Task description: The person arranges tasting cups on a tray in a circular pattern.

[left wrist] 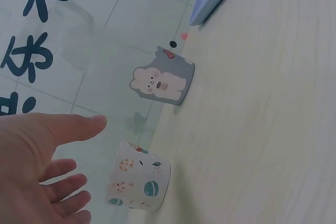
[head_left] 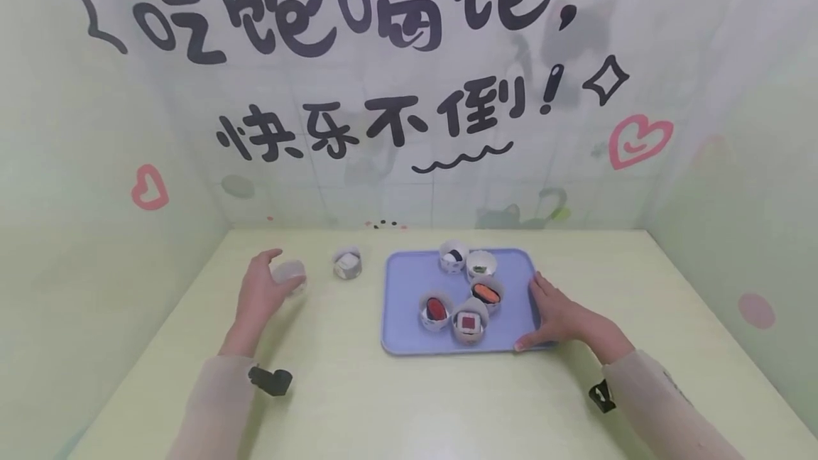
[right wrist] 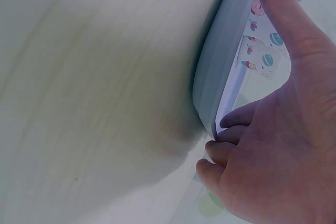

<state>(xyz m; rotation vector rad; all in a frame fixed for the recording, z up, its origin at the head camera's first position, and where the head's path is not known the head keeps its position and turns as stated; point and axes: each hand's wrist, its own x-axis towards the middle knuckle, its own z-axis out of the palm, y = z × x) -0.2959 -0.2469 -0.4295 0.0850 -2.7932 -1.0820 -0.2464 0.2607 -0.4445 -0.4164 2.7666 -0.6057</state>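
A white patterned paper cup (left wrist: 139,179) stands at the table's left, with my left hand (head_left: 260,293) around it, thumb and fingers spread. In the left wrist view, the left fingertips (left wrist: 79,198) show beside the cup, apart from it. To its right is a grey bear-print cup (head_left: 348,264) with a whitish piece inside. My right hand (head_left: 559,314) rests on the right edge of the blue tray (head_left: 402,339), thumb at the front corner. Several cups stand on the tray, including one with an orange-topped sushi piece (head_left: 486,294) and one with a red-topped piece (head_left: 437,309).
Also on the tray are a cup with a square red-centred roll (head_left: 469,323), one with a black-and-white piece (head_left: 453,256) and one with something green (head_left: 481,270). A printed wall (head_left: 434,197) closes the table's back; side walls flank it.
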